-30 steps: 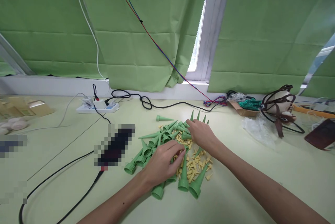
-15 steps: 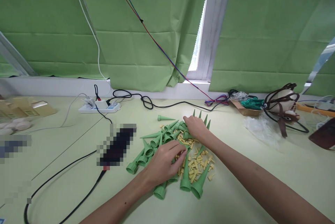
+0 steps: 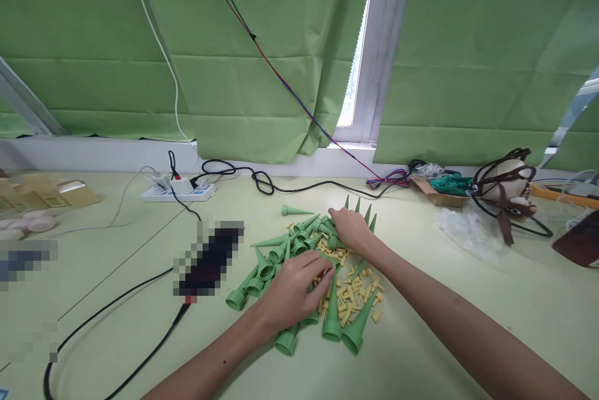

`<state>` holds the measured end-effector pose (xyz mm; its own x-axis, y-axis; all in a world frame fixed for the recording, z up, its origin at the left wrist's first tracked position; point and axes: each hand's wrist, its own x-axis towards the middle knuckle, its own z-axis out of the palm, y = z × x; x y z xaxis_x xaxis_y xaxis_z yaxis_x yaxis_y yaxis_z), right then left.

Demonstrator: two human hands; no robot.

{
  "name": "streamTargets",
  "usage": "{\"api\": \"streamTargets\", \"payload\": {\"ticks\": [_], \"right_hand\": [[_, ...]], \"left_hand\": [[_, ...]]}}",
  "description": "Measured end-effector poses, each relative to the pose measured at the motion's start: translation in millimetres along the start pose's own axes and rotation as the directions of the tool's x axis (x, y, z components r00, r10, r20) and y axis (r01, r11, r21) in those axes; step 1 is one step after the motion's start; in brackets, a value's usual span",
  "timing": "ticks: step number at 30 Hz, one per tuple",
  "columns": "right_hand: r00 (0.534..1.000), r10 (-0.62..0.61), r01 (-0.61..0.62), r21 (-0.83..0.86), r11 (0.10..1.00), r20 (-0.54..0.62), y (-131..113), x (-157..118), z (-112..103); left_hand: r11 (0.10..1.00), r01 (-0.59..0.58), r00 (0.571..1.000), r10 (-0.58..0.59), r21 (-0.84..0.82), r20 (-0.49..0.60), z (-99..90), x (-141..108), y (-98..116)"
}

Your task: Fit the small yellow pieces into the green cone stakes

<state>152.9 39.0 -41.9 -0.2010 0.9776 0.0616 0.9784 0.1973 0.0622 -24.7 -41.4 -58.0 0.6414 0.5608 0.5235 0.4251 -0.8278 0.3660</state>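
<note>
Green plastic cones [image 3: 278, 253] lie in a loose pile on the pale table, several pointing different ways. Small yellow pieces [image 3: 353, 295] are scattered beside them on the right. My left hand [image 3: 299, 287] is over the pile's middle, thumb and fingertips pinched together at the tip of a green cone [image 3: 332, 319]; what is between them is too small to make out. At the far side of the pile is my right hand [image 3: 349, 226], its fingers bent down among the cones and partly hidden. Pointed green tips [image 3: 358, 205] stick up behind it.
A blurred dark device [image 3: 210, 263] with a black cable lies left of the pile. Farther back are a power strip [image 3: 180, 191] and a black cord. At right sit a cardboard box [image 3: 440, 195], clear plastic [image 3: 470, 228] and a bag [image 3: 508, 181]. One cone [image 3: 297, 211] lies apart.
</note>
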Motion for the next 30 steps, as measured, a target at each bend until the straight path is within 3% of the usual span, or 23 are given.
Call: {"api": "streamTargets", "payload": {"ticks": [12, 15, 19, 26, 28, 30], "right_hand": [[0.988, 0.062, -0.057, 0.037, 0.998, -0.143, -0.5, -3.6, 3.1], [0.972, 0.055, -0.041, 0.067, 0.997, -0.227, -2.7, -7.3, 0.2], [0.886, 0.008, 0.065, 0.141, 0.988, -0.464, -7.2, -17.1, -2.4], [0.642, 0.003, 0.291, 0.247, 0.924, -0.766, -14.2, -45.5, -2.1], [0.616, -0.001, 0.338, 0.263, 0.904, -0.788, -15.0, -56.2, -1.9], [0.65, -0.01, 0.345, 0.282, 0.895, -0.76, -15.6, -66.5, -1.3]], "left_hand": [[0.999, 0.042, 0.999, -0.042, -0.018, -0.004, 1.1, -0.7, -2.0], [0.996, 0.08, 0.996, -0.081, -0.039, -0.033, 1.4, -0.8, -1.6], [0.982, 0.175, 0.979, -0.182, -0.075, -0.091, -0.3, 0.6, 0.7], [0.913, 0.338, 0.91, -0.379, -0.229, -0.168, -3.3, 4.7, 3.8], [0.886, 0.355, 0.892, -0.416, -0.298, -0.175, -4.2, 5.4, 5.6], [0.862, 0.356, 0.88, -0.44, -0.361, -0.181, -4.7, 5.5, 7.2]]}}
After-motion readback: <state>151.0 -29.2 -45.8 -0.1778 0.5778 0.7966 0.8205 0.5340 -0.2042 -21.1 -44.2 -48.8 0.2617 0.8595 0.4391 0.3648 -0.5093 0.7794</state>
